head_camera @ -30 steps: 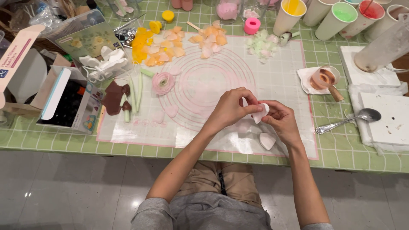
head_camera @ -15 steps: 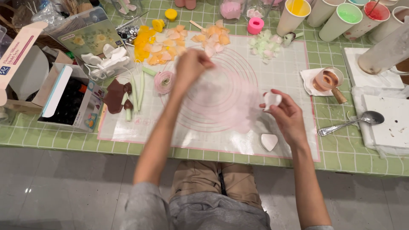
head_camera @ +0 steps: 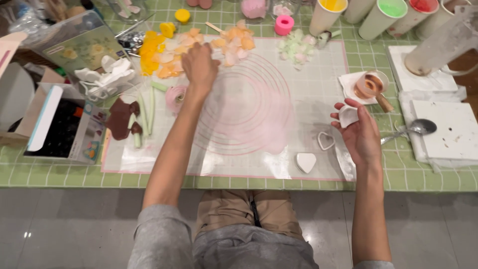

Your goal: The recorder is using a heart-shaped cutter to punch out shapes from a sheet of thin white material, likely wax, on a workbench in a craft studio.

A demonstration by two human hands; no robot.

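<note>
Petals [head_camera: 226, 47], orange and peach, lie in a pile at the far side of the clear mat [head_camera: 259, 109] with pink rings on it. The left hand [head_camera: 199, 65] is stretched out over the near edge of that pile, fingers bent down on it; I cannot tell if its grip has closed on a petal yet. The right hand [head_camera: 361, 134] waits at the right side of the mat, its grip closed on a small white piece [head_camera: 347, 116] between thumb and fingers. A heart-shaped cutter [head_camera: 326, 141] and a white heart [head_camera: 305, 162] lie just beside it on the mat. A pink flower [head_camera: 175, 97] sits near the left arm. It looks like the picking step: one thin petal must be pinched softly, without squashing the others on the green tabletop [head_camera: 423, 174].
</note>
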